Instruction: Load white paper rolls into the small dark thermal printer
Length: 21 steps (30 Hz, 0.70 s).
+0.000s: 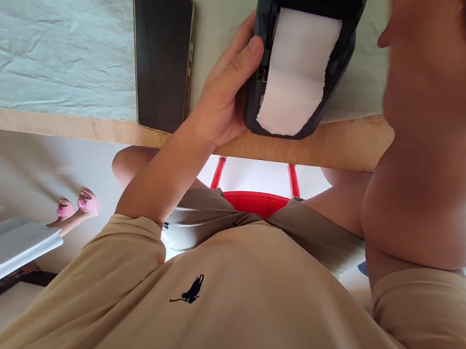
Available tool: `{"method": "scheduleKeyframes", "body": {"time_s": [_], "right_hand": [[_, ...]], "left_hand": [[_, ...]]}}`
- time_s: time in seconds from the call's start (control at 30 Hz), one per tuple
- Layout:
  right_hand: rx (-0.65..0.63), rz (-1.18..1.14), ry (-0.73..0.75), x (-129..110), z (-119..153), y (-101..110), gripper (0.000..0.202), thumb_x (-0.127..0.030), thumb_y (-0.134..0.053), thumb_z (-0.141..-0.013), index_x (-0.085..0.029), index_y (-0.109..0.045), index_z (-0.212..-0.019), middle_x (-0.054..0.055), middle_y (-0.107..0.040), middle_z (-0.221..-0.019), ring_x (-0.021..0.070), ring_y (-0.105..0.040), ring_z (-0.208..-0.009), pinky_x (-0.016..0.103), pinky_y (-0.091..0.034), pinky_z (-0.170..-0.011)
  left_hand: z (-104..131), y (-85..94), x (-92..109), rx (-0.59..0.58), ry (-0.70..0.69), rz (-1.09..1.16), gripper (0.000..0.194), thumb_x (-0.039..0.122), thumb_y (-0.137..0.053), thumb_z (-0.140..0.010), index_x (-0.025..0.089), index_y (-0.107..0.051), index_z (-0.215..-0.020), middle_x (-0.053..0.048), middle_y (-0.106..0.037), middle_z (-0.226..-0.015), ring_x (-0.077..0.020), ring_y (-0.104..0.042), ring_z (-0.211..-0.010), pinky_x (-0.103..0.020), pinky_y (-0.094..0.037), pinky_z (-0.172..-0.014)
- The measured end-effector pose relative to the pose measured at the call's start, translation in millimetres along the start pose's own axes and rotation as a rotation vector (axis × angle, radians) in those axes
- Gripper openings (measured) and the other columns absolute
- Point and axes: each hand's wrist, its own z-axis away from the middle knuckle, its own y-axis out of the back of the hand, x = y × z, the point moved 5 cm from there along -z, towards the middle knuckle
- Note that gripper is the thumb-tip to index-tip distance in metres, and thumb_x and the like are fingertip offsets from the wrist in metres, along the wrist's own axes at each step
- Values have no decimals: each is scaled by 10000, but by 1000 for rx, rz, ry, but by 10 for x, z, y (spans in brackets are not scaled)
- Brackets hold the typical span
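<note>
My left hand (230, 82) is wrapped around the left side of a dark portable receipt printer (251, 106), its thumb pressed on the casing edge. White paper (299, 72) with a torn edge lies over the printer's recess, its loose end pointing toward me. The printer is at the front edge of the table, its top cut off by the frame. Close to the camera at the upper right, my right hand (454, 51) is raised and smeared by motion. Its fingers are mostly out of frame, and a dark patch there cannot be made out.
Left of the printer, a smartphone (160, 61) with a dark screen lies on the pale green cloth (51, 31). The wooden table edge (45, 122) runs across the view. Below it are a red chair (255, 202) and another person's feet in pink slippers (88, 202).
</note>
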Motion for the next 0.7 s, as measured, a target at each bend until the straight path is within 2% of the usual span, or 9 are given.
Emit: {"method": "scheduleKeyframes", "body": {"time_s": [0.1, 0.2, 0.3, 0.4, 0.47, 0.53, 0.6, 0.67, 0.7], "right_hand": [[-262, 442, 36, -81, -4, -70, 386, -465, -313, -805, -265, -520, -1062, -41, -524, -962, 33, -497, -879, 255, -365, -750], [-409, 723, 28, -136, -10, -115, 349, -420, -343, -771, -329, -473, -1082, -26, -483, -840, 93, -492, -945, 307, -328, -793], [-448, 786, -39, -152, -8, -138, 358, -414, -313, -764, -355, -443, -1092, -24, -486, -884, 115, -498, -957, 308, -308, -748], [-459, 808, -76, -152, 11, -149, 393, -451, -308, -761, -362, -401, -1133, -37, -508, -974, 148, -506, -1006, 319, -293, -735], [-475, 815, -135, -136, 20, -148, 431, -492, -310, -757, -368, -376, -1164, -40, -517, -1020, 182, -514, -1030, 335, -302, -742], [-506, 838, -222, -107, 27, -144, 462, -529, -318, -748, -380, -372, -1182, -30, -519, -1026, 220, -518, -1045, 354, -325, -751], [-529, 857, -288, -81, 32, -142, 478, -544, -344, -736, -391, -383, -1188, -18, -520, -1007, 244, -512, -1062, 376, -359, -770], [-513, 851, -293, -72, 32, -136, 474, -534, -374, -732, -392, -397, -1183, -16, -528, -990, 241, -509, -1065, 397, -387, -801], [-497, 843, -277, -74, 33, -131, 463, -523, -383, -734, -388, -405, -1176, -19, -534, -983, 236, -509, -1062, 402, -394, -813]], "left_hand": [[12, -19, 59, -27, 23, -105, 275, 462, -466, -791, 336, -594, -999, 65, -647, -1061, -227, -372, -1337, -358, -505, -961], [14, -27, 75, -50, 54, -149, 287, 464, -446, -799, 322, -587, -1003, 41, -639, -1075, -240, -362, -1343, -348, -525, -943], [14, -36, 52, -19, 57, -129, 277, 478, -482, -763, 331, -603, -965, 47, -615, -1155, -241, -381, -1328, -303, -543, -934], [28, -106, 62, 25, 3, -54, 278, 430, -471, -776, 334, -610, -996, 92, -577, -1218, -225, -376, -1334, -291, -552, -898], [49, -148, 88, 103, 2, 8, 326, 318, -395, -822, 303, -609, -1067, 89, -612, -1157, -212, -391, -1312, -279, -522, -871], [79, -155, 104, 218, 77, 25, 459, 146, -248, -832, 238, -584, -1131, 84, -651, -1047, -195, -404, -1260, -279, -470, -840], [105, -137, 134, 282, 139, -43, 524, 82, -172, -811, 200, -527, -1178, 80, -639, -1073, -190, -372, -1250, -300, -443, -816], [102, -135, 182, 196, 119, -198, 419, 191, -336, -827, 245, -495, -1211, 63, -593, -1205, -218, -339, -1297, -306, -462, -847], [97, -142, 202, 117, 86, -292, 404, 280, -397, -822, 287, -496, -1214, 65, -578, -1237, -225, -334, -1314, -303, -476, -870]]}}
